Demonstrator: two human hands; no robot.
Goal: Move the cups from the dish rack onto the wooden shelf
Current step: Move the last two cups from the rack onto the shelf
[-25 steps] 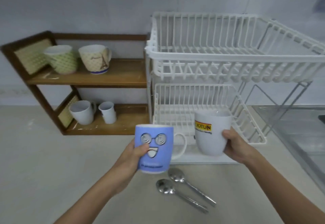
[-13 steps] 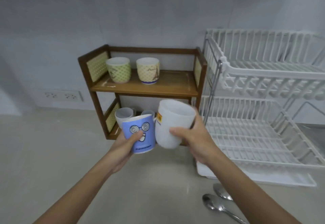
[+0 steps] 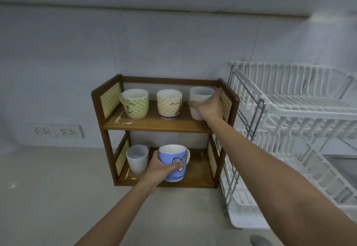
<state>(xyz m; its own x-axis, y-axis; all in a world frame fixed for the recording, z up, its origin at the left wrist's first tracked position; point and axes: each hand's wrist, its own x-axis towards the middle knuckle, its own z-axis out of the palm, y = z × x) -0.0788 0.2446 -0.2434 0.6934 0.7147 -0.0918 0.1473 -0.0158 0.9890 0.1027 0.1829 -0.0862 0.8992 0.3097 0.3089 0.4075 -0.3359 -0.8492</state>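
The wooden shelf (image 3: 154, 127) stands against the wall with two levels. My left hand (image 3: 160, 170) grips a blue mug (image 3: 173, 156) with a spiral-eyed face, at the lower level's middle. My right hand (image 3: 207, 106) grips a white mug (image 3: 201, 95) at the right end of the upper level. A green patterned cup (image 3: 135, 103) and a yellow patterned cup (image 3: 169, 103) stand on the upper level. A white cup (image 3: 137, 158) stands at the lower left. The white two-tier dish rack (image 3: 289, 118) to the right holds no cups.
Wall sockets (image 3: 56, 131) sit left of the shelf. A spoon's end (image 3: 258, 241) shows at the bottom edge. The rack's drip tray (image 3: 245, 220) lies on the counter right of the shelf. The grey counter (image 3: 48, 187) spreads out on the left.
Both hands have carried their mugs from in front of the shelf into it: the white mug went up to the upper level, the blue mug to the lower level. The view swung left and up.
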